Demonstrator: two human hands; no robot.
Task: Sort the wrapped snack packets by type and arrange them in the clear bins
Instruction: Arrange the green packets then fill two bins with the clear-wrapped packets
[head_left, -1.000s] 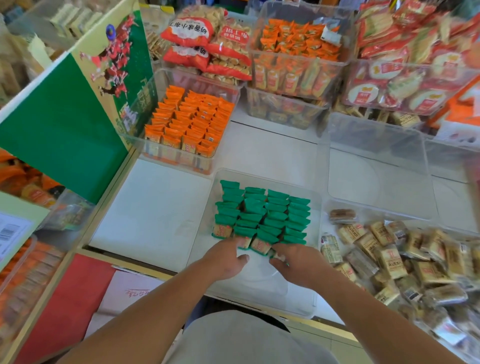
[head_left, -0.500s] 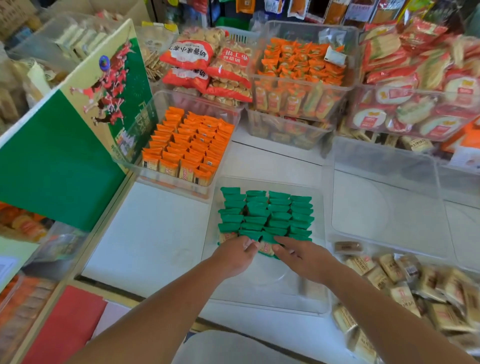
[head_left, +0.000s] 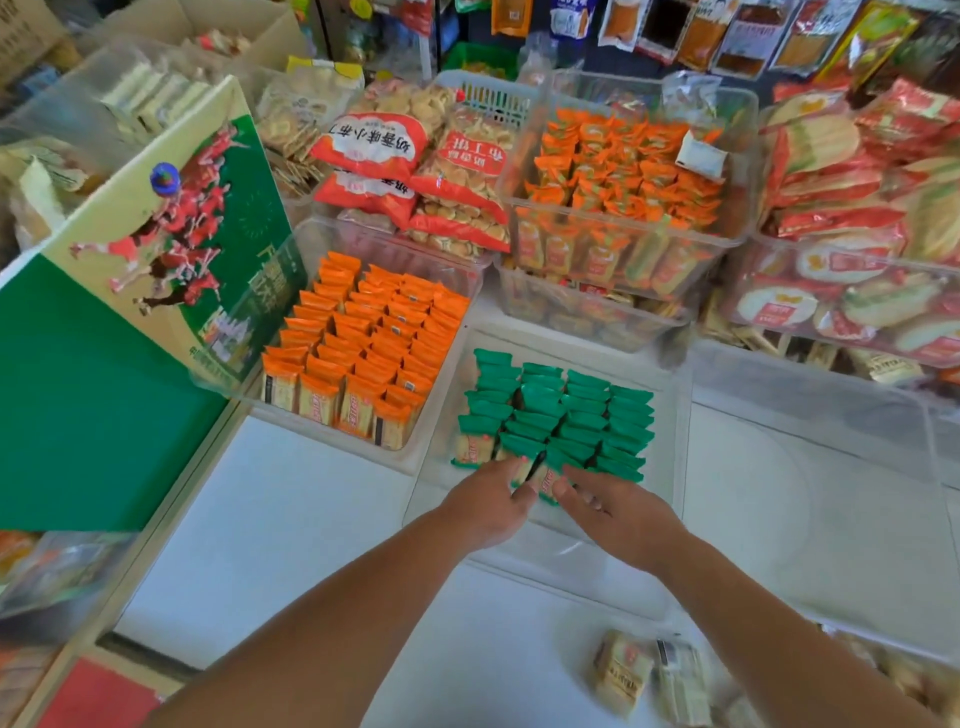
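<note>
The green packets (head_left: 566, 410) stand on end in four columns that run away from the person, with their sealed green tops up and their printed faces leaning back on the row behind. They fill the far half of a clear bin (head_left: 576, 551) on the white bench (head_left: 285, 519).

To its left, touching it, a second clear bin (head_left: 395, 249) holds orange packets (head_left: 374, 338) ranked the same way. A green carton (head_left: 104, 389) stands further left, bagged biscuits (head_left: 374, 145) are heaped behind, and loose tan packets (head_left: 623, 670) lie on the bench near the right forearm.

The front packet (head_left: 543, 483) is upright, face toward the person, between the two hands. The left hand (head_left: 488, 504) makes the grip, fingers above and thumb below pinching its left edge. The right hand (head_left: 618, 514) lies flat, straight fingertips against the packet's right edge.
</note>
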